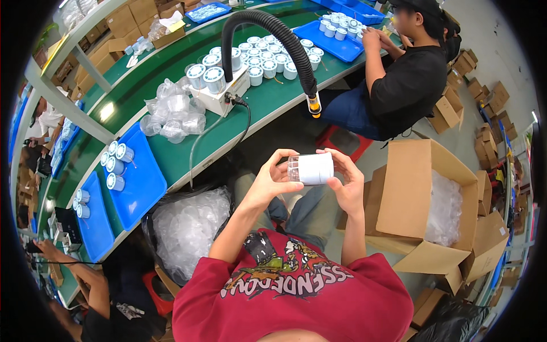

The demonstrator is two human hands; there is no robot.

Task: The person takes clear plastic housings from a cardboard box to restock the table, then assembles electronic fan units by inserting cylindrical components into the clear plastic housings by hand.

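In front of my chest I hold a pale white-blue cylinder (316,169) on its side, with a clear plastic cup (293,170) over its left end. My left hand (272,181) is closed around the clear end, thumb below and fingers above. The fingers and thumb of my right hand (348,185) grip the opposite end. Above my hands hangs a black ribbed hose (268,24) with a yellow-tipped nozzle (313,105), apart from the cylinder. The hose rises from beside a white box-shaped device (231,94) on the green bench.
Clear cups (174,114) lie heaped on the green bench (245,122) beside many pale blue cylinders (268,60). Blue trays (139,179) stand left. A black bag of clear plastic (191,228) is below; an open carton (410,188) stands right. Co-workers (407,80) sit at the bench.
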